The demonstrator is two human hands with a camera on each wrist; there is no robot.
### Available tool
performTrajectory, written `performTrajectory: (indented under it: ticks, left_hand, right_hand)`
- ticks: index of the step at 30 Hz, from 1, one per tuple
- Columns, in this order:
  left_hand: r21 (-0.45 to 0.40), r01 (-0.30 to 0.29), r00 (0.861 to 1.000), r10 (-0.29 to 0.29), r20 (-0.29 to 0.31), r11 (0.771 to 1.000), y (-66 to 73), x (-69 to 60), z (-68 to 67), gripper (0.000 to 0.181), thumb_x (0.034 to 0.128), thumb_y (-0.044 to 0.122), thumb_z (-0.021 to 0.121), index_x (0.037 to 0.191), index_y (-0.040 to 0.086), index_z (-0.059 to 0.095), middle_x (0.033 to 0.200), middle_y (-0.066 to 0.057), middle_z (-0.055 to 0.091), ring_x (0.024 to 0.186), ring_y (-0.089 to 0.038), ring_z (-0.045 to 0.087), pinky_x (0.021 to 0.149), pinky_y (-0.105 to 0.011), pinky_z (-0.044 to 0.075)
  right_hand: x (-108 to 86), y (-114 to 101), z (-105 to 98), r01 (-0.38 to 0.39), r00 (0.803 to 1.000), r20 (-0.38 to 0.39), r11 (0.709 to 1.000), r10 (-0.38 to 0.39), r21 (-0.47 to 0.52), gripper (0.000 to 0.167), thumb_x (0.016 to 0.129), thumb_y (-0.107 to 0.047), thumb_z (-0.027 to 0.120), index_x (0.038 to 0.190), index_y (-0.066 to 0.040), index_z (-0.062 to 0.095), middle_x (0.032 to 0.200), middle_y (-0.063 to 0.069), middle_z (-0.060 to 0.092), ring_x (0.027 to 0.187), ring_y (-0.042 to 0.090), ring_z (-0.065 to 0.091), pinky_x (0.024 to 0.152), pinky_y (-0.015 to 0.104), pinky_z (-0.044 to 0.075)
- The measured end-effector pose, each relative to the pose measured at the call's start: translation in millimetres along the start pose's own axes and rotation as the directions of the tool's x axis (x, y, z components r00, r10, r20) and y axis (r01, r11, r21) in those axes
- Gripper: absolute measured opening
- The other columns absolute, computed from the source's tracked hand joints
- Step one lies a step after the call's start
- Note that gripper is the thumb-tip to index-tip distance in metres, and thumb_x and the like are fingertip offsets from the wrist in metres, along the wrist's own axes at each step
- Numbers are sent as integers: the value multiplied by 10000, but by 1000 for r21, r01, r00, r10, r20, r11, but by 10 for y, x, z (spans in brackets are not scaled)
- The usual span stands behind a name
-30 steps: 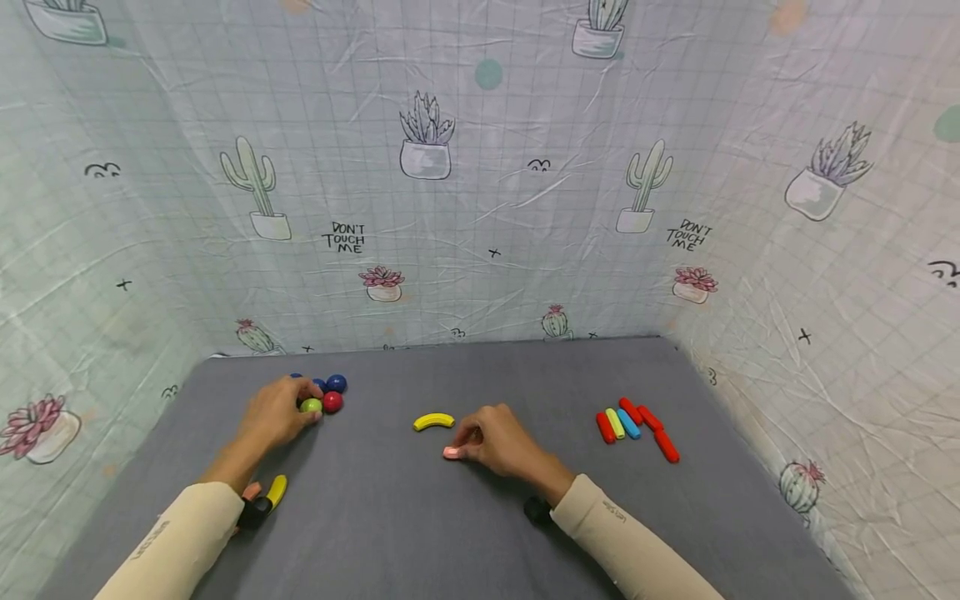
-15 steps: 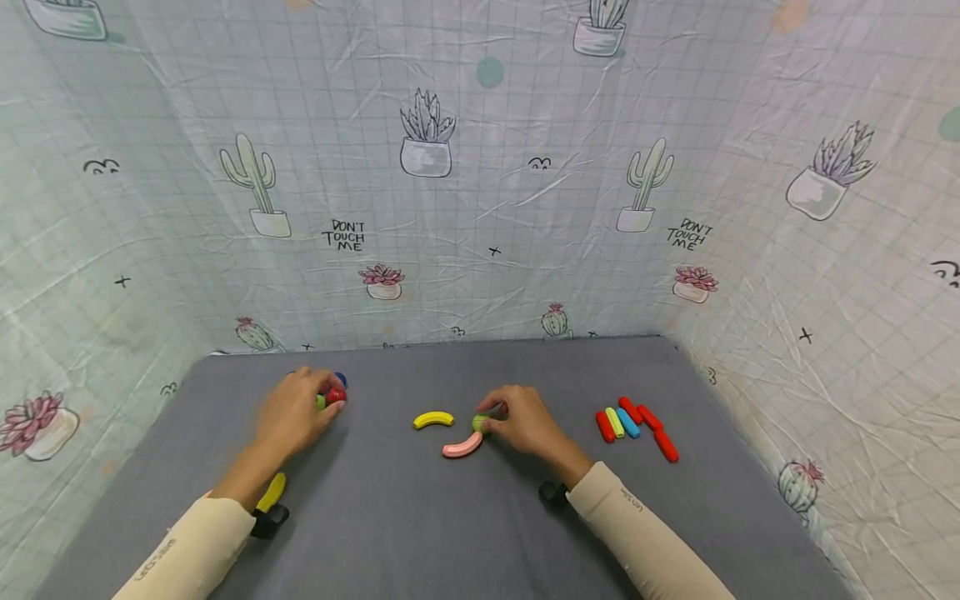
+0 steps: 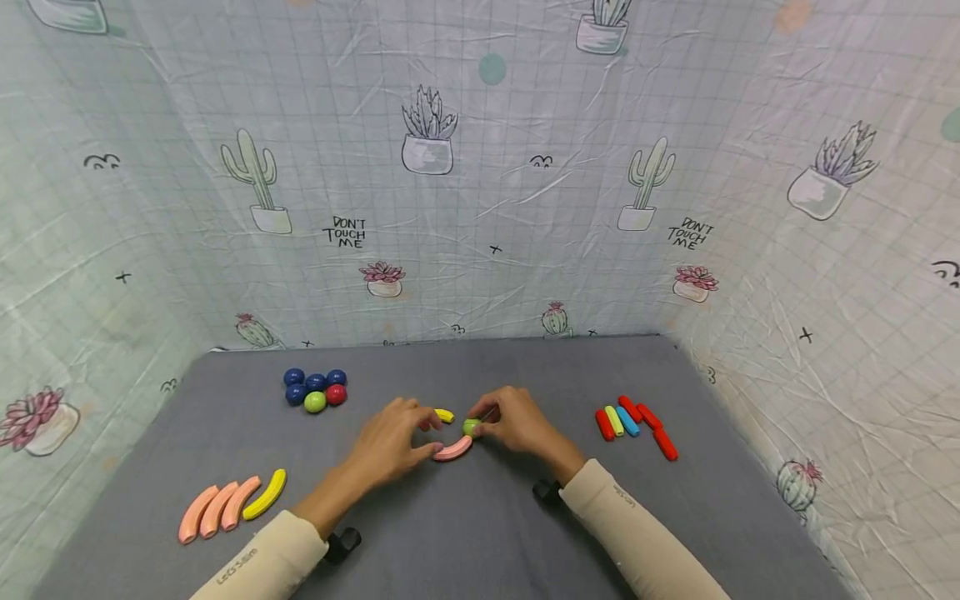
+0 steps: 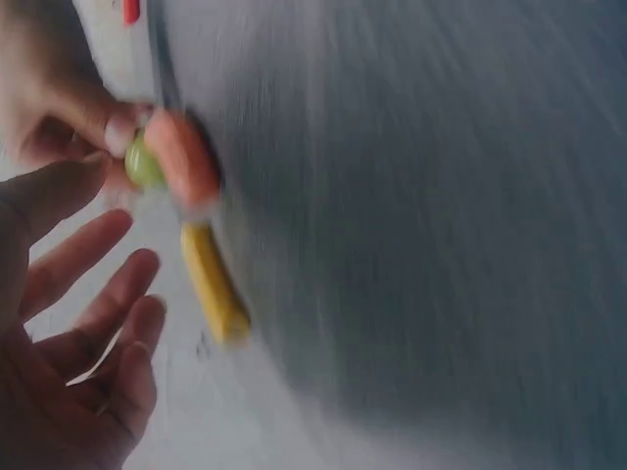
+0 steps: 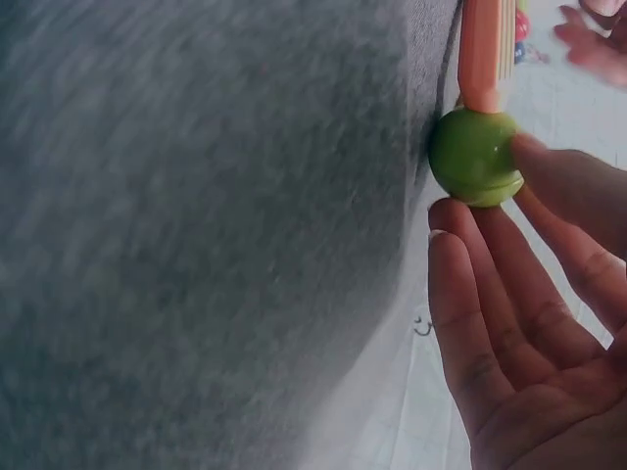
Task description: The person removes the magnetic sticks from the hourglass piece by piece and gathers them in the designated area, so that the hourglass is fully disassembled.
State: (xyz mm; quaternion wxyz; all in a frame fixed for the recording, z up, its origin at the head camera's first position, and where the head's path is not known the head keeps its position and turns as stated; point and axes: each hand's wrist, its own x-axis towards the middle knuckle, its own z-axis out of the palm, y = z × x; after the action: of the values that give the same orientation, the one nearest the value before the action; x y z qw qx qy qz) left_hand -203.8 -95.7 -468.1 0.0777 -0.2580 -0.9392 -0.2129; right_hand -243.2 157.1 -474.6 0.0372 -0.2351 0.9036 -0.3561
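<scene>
At the middle of the table my right hand point(image 3: 519, 423) pinches a green ball point(image 3: 471, 427) between thumb and fingers. In the right wrist view the ball meets the end of a pink curved stick point(image 5: 482, 54). My left hand point(image 3: 386, 443) is beside that stick's other end, thumb and fingers spread apart. Behind it lies a yellow curved stick point(image 3: 446, 416), partly hidden by the left fingers in the head view. The left wrist view, somewhat blurred, shows the left hand with nothing between its fingers.
Back left sits a cluster of blue balls point(image 3: 316, 382) with a red ball point(image 3: 336, 394) and another green ball point(image 3: 315, 402). Several pink curved sticks point(image 3: 217, 508) and a yellow one point(image 3: 266, 496) lie front left. Short straight red, yellow and blue sticks point(image 3: 628, 422) lie right.
My left hand has left the ball cluster and moved right to the middle. My right hand let go of the pink curved stick, then took hold of the green ball at its end.
</scene>
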Motion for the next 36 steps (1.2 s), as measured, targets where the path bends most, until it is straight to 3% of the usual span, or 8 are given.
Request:
performTrajectory:
  ticks: [3,6,10,15,18,21,29,36]
  left_hand:
    - [-17,-62,997,63,40,998,105,50,152,287,849,294,909,1070,172,773,993,-6,723,923,-169,627,756,-362,537]
    - [-58,-64,995,68,72,996,159,81,247,296,828,245,930,1049,153,757,898,16,704,819,-128,623,690,-335,527]
    - [-97,-30,995,39,93,995,165,94,294,248,845,204,917,1008,163,733,781,66,640,690,-48,549,602,-277,463]
    - [-103,-55,990,68,121,993,124,73,271,247,880,185,883,1076,161,735,733,94,588,636,-6,487,584,-249,418]
    - [-127,-54,985,74,159,990,69,22,213,312,880,189,883,1146,134,730,711,94,569,604,0,466,570,-237,400]
    - [-151,-14,983,41,180,988,-18,-65,108,362,883,200,882,1190,104,716,720,84,564,598,-6,461,566,-229,396]
    - [-93,137,980,-121,158,986,-363,-420,-299,287,966,186,790,1238,138,712,749,89,560,616,-20,467,579,-231,395]
    - [10,273,950,-271,156,962,-713,-781,-540,267,934,221,823,1166,149,712,713,69,528,602,-63,453,570,-257,354]
  right_hand:
    - [2,-24,15,13,1000,16,1000,-13,12,169,896,-139,862,1063,-134,839,1019,34,817,858,158,773,706,273,599]
    - [-3,-40,27,22,999,25,999,-23,24,167,895,-127,861,1060,-120,837,1008,58,816,840,159,771,684,266,594]
    - [-7,-55,48,24,1000,11,999,-25,32,159,891,-120,864,1048,-126,839,988,58,818,823,158,770,674,259,589]
    - [-2,-45,60,41,999,1,999,-41,13,161,899,-150,863,1057,-133,839,992,25,820,830,144,764,692,263,590]
    - [8,-35,68,51,999,3,999,-51,0,174,902,-164,862,1070,-126,839,1003,9,822,841,128,761,716,264,592]
    - [9,-33,69,46,999,7,999,-46,-1,180,904,-166,862,1079,-128,840,1009,-1,823,846,106,756,735,260,594]
    - [0,-37,81,22,1000,9,1000,-22,14,178,897,-176,869,1072,-153,842,1010,-22,814,839,73,730,742,238,584]
    - [7,-38,94,32,999,4,999,-32,20,175,896,-177,870,1066,-146,842,997,-23,813,834,93,732,728,241,575]
